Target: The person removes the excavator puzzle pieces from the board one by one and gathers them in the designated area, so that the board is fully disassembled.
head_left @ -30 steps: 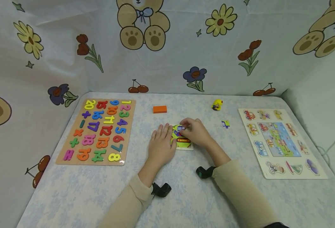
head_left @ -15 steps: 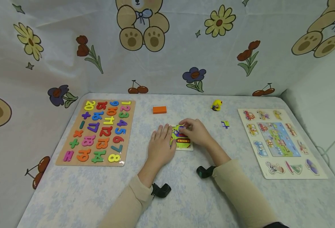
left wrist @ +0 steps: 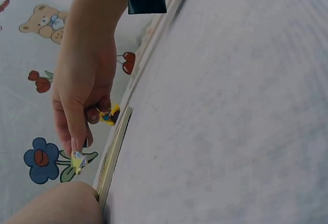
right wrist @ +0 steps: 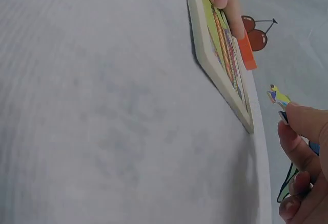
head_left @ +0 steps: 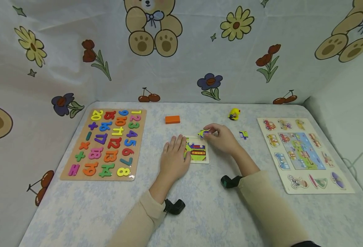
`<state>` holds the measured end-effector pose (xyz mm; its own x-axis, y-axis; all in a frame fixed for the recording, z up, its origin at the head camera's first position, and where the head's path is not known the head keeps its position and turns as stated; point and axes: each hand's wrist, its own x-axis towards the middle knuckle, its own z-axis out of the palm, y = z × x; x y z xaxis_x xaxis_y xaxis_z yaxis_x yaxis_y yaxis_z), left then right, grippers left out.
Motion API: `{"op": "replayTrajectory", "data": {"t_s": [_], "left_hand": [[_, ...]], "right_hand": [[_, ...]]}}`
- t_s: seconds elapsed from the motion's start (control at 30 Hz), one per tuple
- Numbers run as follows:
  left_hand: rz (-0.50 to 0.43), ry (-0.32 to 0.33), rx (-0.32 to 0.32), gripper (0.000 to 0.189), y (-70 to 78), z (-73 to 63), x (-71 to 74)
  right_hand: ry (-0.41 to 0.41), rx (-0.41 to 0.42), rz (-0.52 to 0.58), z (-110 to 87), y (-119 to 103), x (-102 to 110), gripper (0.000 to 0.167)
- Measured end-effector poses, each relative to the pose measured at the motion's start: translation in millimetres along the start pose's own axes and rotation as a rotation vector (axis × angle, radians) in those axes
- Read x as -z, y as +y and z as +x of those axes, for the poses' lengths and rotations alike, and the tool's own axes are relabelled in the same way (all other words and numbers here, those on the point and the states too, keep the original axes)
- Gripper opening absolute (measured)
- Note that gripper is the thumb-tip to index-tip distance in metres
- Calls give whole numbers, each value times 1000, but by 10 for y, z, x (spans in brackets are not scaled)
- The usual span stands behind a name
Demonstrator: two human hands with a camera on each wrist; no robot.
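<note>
Colored numerals from 1 to 20 fill the number board [head_left: 114,165]. Figures 1 through 8 [head_left: 132,134] run down the board's right-hand column, 9 through 14 [head_left: 114,141] the next one over, and 15 through 19 [head_left: 100,138] the one after that. Along the board's left edge, a yellow 20 [head_left: 97,115] tops a purple plus sign [head_left: 93,126], a minus-like dash [head_left: 88,136], an orange cross [head_left: 84,145], a green plus-like sign [head_left: 80,156] and a pink H-shaped character [head_left: 74,169].

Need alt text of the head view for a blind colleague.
Right hand pinching a jigsaw piece, left hand resting on a small jigsaw board. Number board at left; loose jigsaw piece and picture-puzzle board at right; orange block and yellow toy beyond.
</note>
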<state>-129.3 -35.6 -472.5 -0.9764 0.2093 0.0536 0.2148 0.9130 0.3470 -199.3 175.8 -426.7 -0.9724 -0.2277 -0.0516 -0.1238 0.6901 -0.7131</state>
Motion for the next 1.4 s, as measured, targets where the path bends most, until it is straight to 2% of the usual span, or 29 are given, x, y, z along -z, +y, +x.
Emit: {"op": "replayTrajectory", "data": {"t_s": [0.4, 0.67, 0.93, 1.4], "left_hand": [[-26, -13, 5, 63, 8, -7, 14], [-19, -5, 7, 64, 1, -3, 3], [-9, -17, 10, 64, -7, -7, -4], [-10, -38, 17, 64, 2, -2, -15]], "right_hand": [[32, -96, -49, -17, 294, 336, 31], [32, -114, -60, -24, 495, 536, 34], [25, -123, -58, -34, 610, 594, 35], [14, -89, -101, -37, 620, 618, 32]]}}
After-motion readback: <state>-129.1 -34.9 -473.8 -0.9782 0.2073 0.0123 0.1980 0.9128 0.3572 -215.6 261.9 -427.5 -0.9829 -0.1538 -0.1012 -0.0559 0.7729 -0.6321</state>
